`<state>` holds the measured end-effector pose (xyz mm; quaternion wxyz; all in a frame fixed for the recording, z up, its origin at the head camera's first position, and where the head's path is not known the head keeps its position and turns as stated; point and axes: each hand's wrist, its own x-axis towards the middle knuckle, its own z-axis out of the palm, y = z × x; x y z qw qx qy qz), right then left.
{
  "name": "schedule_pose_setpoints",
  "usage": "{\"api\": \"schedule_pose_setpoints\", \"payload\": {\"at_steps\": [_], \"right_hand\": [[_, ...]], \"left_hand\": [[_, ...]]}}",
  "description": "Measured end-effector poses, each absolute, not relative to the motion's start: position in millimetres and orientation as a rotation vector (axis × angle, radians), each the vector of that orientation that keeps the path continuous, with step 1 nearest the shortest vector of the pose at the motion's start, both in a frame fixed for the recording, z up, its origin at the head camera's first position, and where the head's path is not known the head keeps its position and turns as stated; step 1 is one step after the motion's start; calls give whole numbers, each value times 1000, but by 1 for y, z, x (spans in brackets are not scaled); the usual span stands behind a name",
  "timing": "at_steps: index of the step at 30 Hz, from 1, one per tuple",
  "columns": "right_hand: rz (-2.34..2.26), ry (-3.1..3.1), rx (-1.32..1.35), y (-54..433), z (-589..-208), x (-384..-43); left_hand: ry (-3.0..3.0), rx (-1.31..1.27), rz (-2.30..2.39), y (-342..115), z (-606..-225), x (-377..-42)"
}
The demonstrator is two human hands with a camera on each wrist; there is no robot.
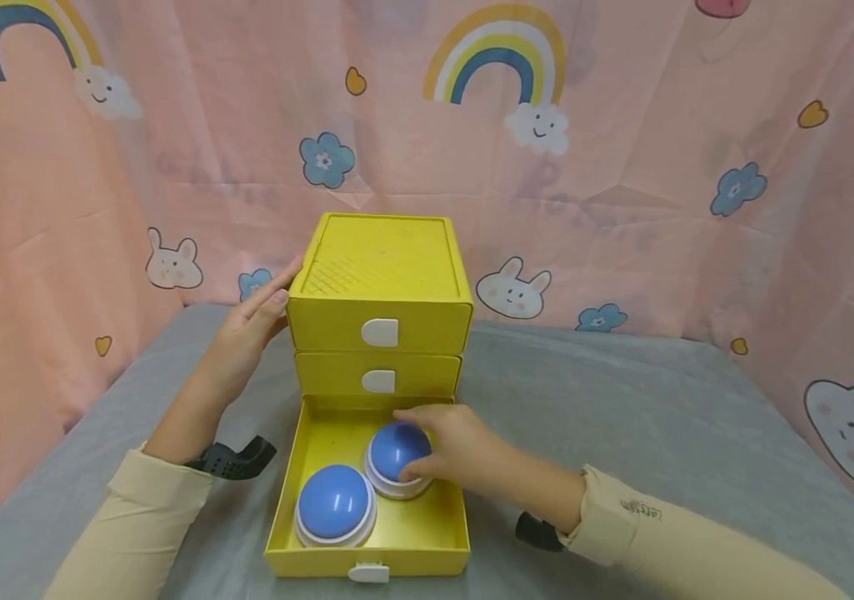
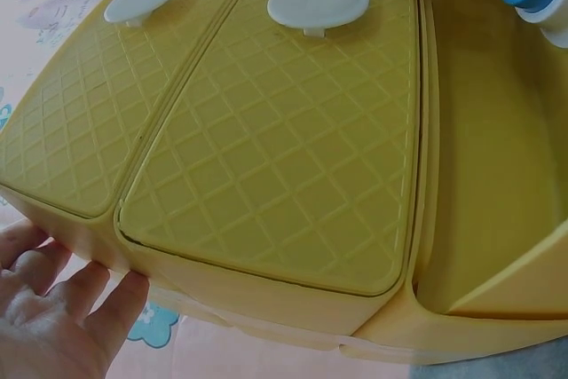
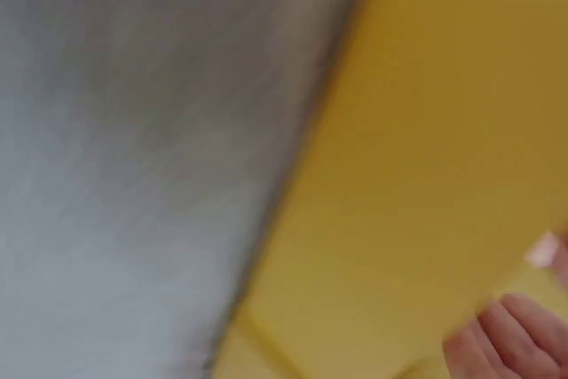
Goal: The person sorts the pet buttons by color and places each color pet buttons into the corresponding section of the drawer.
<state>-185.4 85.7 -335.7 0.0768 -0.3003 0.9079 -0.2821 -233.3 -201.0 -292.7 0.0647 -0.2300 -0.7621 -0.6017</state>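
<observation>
A yellow drawer unit (image 1: 382, 258) stands on the table, its bottom drawer (image 1: 441, 525) pulled out towards me. Inside that drawer are two blue-domed push buttons with white bases. The front-left button (image 1: 332, 502) sits on the drawer floor. Around the rear-right button (image 1: 397, 450), my right hand (image 1: 456, 446) curves its thumb and fingers, gripping it from the right. My left hand (image 1: 250, 333) rests flat against the unit's left side near the top. In the left wrist view, the left hand's fingers (image 2: 75, 308) lie extended along the side wall.
The two upper drawers, the top one (image 1: 329, 327) and the middle one (image 1: 329, 375), are closed and have white tabs. A grey cloth (image 1: 584, 400) covers the table. Behind hangs a pink patterned curtain (image 1: 412, 108). The right wrist view is blurred.
</observation>
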Motion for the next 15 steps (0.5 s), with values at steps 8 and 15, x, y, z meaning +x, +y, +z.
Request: {"api": "schedule_pose_setpoints", "payload": {"at_steps": [8,15], "right_hand": [[-1470,2159,-852,103,-315,-117],[-1534,1674,-318,111,-338,-90]], "left_hand": [[-2304,-675,-1812,-200,-293,-232],[-2308,-686,-1810,-200,-292,-232]]}}
